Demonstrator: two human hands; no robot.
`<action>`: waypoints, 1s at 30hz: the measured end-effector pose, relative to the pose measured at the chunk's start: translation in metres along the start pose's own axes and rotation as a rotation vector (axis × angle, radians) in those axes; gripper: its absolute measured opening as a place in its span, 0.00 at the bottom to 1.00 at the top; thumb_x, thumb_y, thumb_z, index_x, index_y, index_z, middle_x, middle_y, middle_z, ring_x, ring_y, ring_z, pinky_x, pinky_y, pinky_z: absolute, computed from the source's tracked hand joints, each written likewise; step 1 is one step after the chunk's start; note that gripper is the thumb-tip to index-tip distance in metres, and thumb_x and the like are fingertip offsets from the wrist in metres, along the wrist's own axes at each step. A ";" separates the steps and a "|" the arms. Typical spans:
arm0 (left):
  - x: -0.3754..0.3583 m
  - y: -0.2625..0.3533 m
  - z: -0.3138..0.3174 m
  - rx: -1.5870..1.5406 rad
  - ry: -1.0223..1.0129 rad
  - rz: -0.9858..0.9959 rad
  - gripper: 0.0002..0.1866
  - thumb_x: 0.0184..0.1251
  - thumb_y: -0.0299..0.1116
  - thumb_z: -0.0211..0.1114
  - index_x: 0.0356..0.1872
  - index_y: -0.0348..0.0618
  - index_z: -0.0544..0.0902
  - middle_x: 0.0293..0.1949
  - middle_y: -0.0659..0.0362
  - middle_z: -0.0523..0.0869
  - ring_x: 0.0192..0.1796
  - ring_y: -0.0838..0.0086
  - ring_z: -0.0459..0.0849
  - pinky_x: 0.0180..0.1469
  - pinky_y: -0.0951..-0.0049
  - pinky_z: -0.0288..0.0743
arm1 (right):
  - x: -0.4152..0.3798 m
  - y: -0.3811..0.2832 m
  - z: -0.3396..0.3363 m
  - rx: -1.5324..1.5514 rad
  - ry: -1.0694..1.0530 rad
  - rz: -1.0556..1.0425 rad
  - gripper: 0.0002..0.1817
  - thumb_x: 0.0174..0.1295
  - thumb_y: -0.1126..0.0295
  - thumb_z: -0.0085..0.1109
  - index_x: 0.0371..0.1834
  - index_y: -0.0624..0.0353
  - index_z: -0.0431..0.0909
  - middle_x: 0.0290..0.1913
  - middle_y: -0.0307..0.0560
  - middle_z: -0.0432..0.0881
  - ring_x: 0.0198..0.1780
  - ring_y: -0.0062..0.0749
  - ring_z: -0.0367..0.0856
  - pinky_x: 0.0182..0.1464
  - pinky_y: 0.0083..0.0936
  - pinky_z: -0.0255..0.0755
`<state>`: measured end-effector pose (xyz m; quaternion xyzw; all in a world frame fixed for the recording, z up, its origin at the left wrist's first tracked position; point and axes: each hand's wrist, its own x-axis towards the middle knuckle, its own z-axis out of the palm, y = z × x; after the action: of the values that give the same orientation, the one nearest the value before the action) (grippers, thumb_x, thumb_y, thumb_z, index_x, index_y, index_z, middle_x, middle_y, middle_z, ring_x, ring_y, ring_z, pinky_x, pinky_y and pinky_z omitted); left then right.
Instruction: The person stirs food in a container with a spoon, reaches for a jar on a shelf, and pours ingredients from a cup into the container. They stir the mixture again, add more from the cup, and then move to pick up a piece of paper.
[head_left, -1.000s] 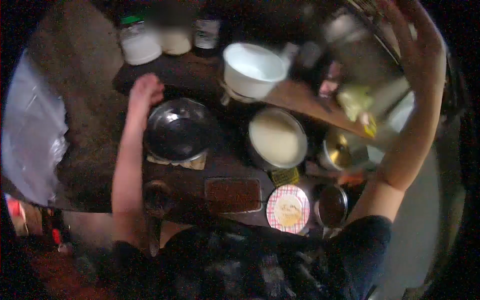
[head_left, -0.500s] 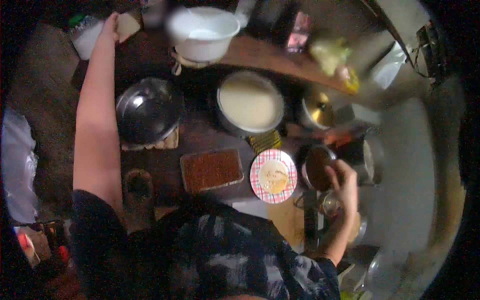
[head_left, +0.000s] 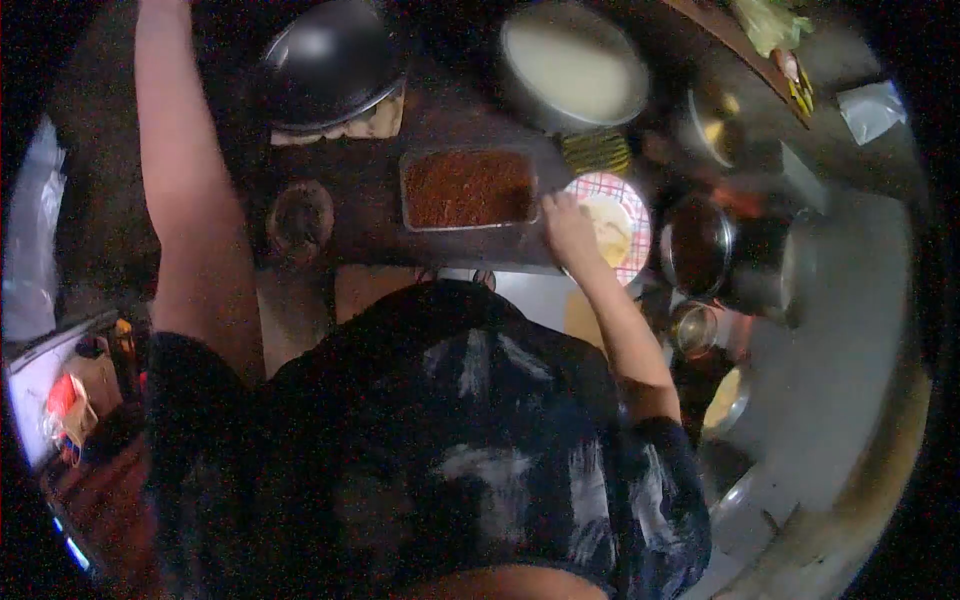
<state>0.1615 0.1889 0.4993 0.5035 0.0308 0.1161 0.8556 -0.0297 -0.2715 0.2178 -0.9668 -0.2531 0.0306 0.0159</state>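
Observation:
My left arm stretches up the left side, and its hand lies beyond the top edge of the view. My right hand is at the left rim of a red-and-white checked plate, close to the right end of a tray. Its fingers are bent and held together; what lies between them, if anything, is hidden. On the plate is something pale and yellowish. The rectangular tray is filled with reddish-brown crumbly stuff. A small dark round dish stands left of the tray.
Behind the tray are a large dark metal bowl on a folded cloth and a pot of creamy liquid. A yellow-and-black striped pad lies below the pot. At right stand a dark-filled pot and a glass jar.
My right hand has moved left from the dark-filled pot to the plate. The camera view has shifted, so the table things sit higher and my left hand has left the frame.

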 end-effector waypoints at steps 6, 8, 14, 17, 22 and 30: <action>-0.105 0.004 -0.059 -0.154 0.040 -0.013 0.35 0.42 0.55 0.58 0.53 0.53 0.62 0.53 0.55 0.63 0.52 0.59 0.63 0.45 0.53 0.59 | 0.033 -0.010 0.020 -0.189 0.066 -0.057 0.14 0.46 0.72 0.46 0.38 0.59 0.70 0.33 0.47 0.74 0.34 0.36 0.74 0.32 0.30 0.69; -0.146 -0.010 -0.074 0.025 0.105 0.083 0.31 0.49 0.52 0.54 0.54 0.48 0.62 0.56 0.50 0.60 0.55 0.53 0.62 0.51 0.44 0.60 | 0.039 -0.012 0.016 -0.214 -0.184 -0.163 0.08 0.45 0.72 0.47 0.27 0.58 0.77 0.27 0.46 0.78 0.29 0.36 0.77 0.29 0.29 0.71; -0.259 -0.099 -0.083 -0.179 0.285 -0.167 0.37 0.51 0.50 0.55 0.58 0.44 0.49 0.58 0.49 0.54 0.58 0.53 0.59 0.54 0.49 0.61 | 0.038 -0.018 -0.026 -0.274 -0.170 -0.218 0.09 0.47 0.69 0.47 0.19 0.55 0.78 0.23 0.47 0.79 0.28 0.36 0.79 0.26 0.28 0.72; -0.299 -0.161 -0.108 -0.070 0.333 -0.305 0.33 0.52 0.50 0.55 0.56 0.46 0.55 0.56 0.52 0.57 0.56 0.57 0.62 0.49 0.57 0.69 | 0.029 -0.013 -0.046 -0.160 -0.196 -0.207 0.09 0.47 0.71 0.46 0.20 0.58 0.77 0.23 0.49 0.78 0.28 0.40 0.79 0.26 0.32 0.73; -0.337 -0.245 -0.129 0.030 0.445 -0.510 0.32 0.50 0.49 0.58 0.55 0.50 0.58 0.53 0.54 0.64 0.50 0.60 0.69 0.43 0.62 0.72 | 0.009 0.018 -0.022 -0.007 -0.067 0.050 0.08 0.48 0.72 0.44 0.23 0.63 0.73 0.26 0.56 0.76 0.29 0.46 0.76 0.29 0.37 0.70; -0.339 -0.271 -0.092 0.577 0.320 -0.426 0.37 0.45 0.48 0.64 0.57 0.53 0.58 0.55 0.57 0.62 0.54 0.66 0.64 0.44 0.61 0.67 | 0.020 0.045 0.108 0.324 0.014 0.152 0.11 0.43 0.70 0.51 0.24 0.70 0.72 0.28 0.64 0.75 0.33 0.57 0.74 0.37 0.41 0.69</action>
<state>-0.1380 0.0635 0.1965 0.6815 0.2988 -0.0004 0.6681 0.0020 -0.2990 0.1068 -0.9682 -0.1708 0.0651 0.1709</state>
